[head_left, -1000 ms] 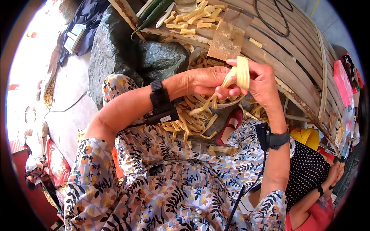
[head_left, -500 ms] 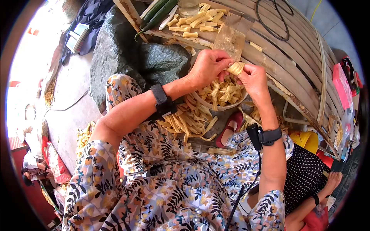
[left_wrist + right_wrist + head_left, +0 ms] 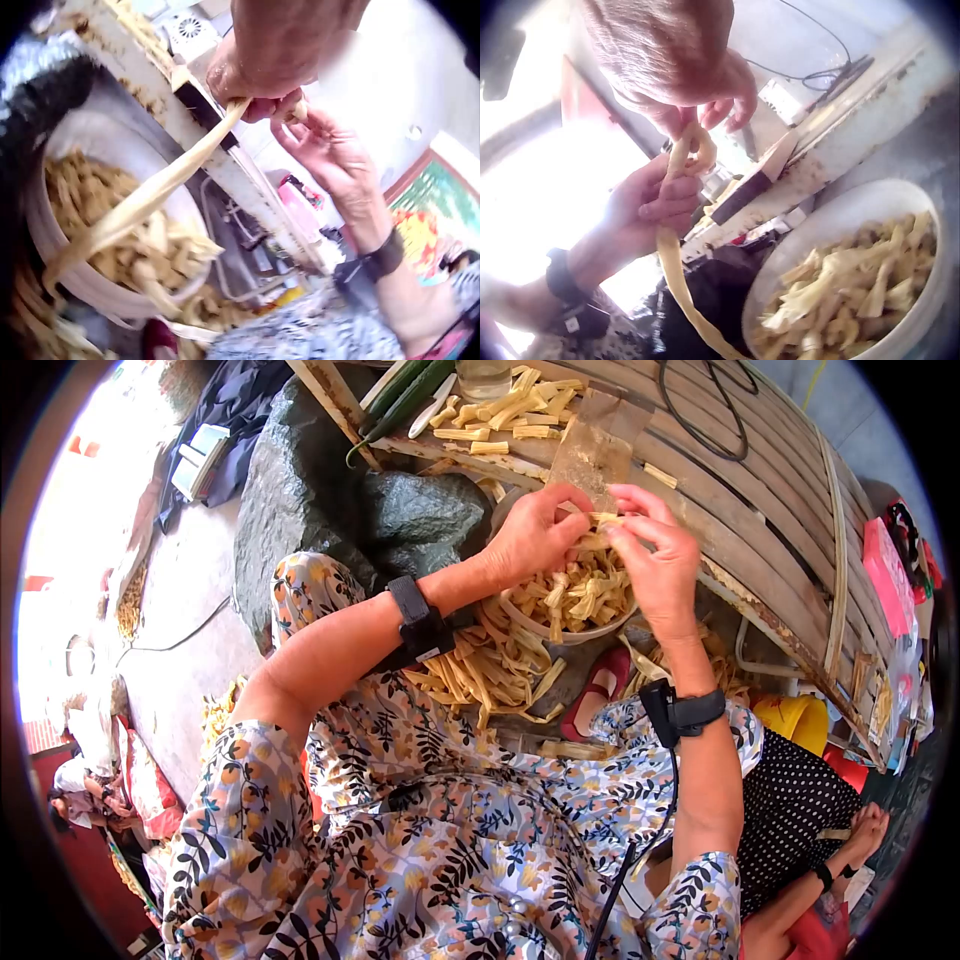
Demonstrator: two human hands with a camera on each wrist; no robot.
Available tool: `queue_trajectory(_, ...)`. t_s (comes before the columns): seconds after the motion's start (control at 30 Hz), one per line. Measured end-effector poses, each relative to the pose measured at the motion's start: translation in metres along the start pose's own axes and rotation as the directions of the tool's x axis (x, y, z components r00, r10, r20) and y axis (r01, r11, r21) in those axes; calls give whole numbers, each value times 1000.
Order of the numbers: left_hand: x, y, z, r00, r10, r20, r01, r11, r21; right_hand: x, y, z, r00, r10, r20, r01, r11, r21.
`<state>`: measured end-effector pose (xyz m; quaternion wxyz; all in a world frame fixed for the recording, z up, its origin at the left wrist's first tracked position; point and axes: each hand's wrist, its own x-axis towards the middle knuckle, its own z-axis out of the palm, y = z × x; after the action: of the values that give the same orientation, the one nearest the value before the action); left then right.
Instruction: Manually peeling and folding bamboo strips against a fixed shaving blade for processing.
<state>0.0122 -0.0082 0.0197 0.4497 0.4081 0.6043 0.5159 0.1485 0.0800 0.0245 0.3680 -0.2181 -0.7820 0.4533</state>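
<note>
A long, soft, pale yellow strip is folded into a small loop between both hands, and its tail hangs down. My left hand grips it below the loop, fingers curled round it, as the right wrist view shows. At the top of the loop, the thumb and fingertip of my right hand pinch the strip, with the other fingers spread. Under the hands stands a white tub full of short knotted yellow pieces.
A slatted bench with a rusty edge holds a small wooden board, short yellow pieces, cucumbers and a cable. Loose strips lie by the tub. A dark plastic sack stands left; another person sits at right.
The wide band wound round the right hand's fingers has come off them and is now a small loop between both hands. The left hand has moved up, and the right hand's fingers have spread.
</note>
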Motion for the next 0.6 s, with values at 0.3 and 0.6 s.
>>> queue_trajectory(0.3, -1, 0, 1, 950, -147, 274, 253, 879, -404, 16, 3, -35, 856, 500, -129, -331, 723, 606)
queue_trajectory(0.6, 0, -11, -12, 929, -140, 341, 251, 918, -306, 7, -1, -19, 804, 498, 325, -588, 744, 316)
